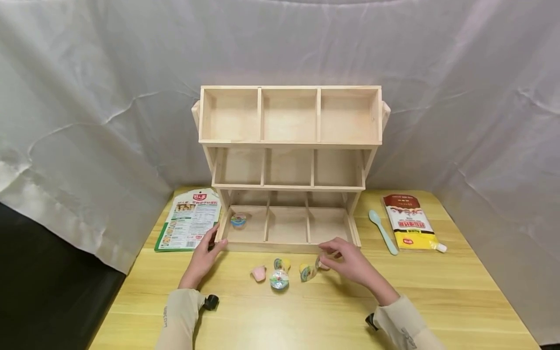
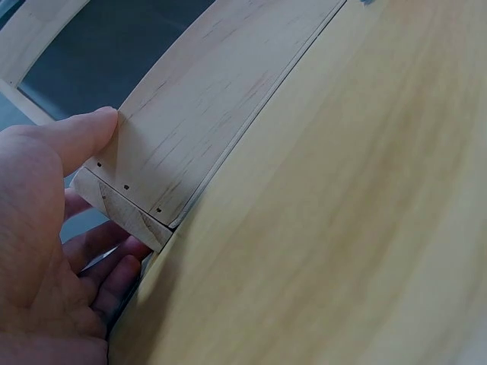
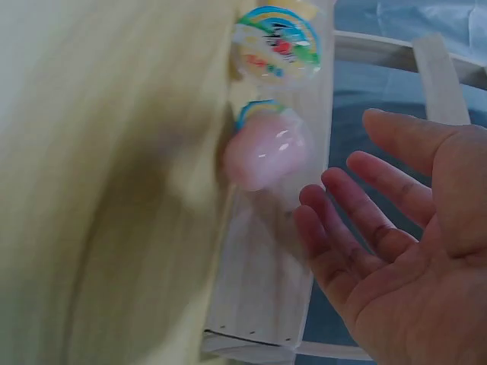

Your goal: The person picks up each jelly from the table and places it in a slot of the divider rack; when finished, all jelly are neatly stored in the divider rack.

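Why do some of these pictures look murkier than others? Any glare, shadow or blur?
Head view: brighter, with a pale sheen on the table; left wrist view: dimmer, with a dark shadow on the tabletop near the left hand; right wrist view: tabletop grain soft and blurred, white highlights on the pink cup.

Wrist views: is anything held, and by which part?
The left hand grips the wooden rack by its bottom front-left corner; the right hand holds nothing.
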Tool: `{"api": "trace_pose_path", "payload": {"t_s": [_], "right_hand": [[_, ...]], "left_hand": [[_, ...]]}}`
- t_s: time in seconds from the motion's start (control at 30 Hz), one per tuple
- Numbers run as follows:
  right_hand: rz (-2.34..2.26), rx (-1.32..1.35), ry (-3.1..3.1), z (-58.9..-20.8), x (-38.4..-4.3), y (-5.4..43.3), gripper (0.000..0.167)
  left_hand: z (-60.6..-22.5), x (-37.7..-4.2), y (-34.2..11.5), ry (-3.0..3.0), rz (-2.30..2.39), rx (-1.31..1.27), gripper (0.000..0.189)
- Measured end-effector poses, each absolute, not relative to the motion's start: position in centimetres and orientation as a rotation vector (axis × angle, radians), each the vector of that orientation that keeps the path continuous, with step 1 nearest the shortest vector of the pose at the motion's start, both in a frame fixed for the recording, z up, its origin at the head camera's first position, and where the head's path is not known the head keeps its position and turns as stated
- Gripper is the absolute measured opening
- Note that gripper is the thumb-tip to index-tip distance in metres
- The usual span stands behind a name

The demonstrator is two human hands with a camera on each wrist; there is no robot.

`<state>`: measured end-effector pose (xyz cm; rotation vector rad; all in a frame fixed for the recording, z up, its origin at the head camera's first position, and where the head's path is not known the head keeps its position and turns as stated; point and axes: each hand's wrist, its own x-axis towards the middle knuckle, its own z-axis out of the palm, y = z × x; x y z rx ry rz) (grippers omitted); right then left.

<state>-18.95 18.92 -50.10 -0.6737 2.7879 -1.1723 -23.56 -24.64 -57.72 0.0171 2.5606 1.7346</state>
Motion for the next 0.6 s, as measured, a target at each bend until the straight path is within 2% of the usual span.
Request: {"api": "trace_pose_path", "payload": {"t_s": [0.6], "right_hand": [[-1.089,-0.644,2.873,-53.2,-18.6,18.5,0.032]], "left_hand": [[-58.0,-23.6,-24.6,2.553,1.746,0.01,0.076]]}}
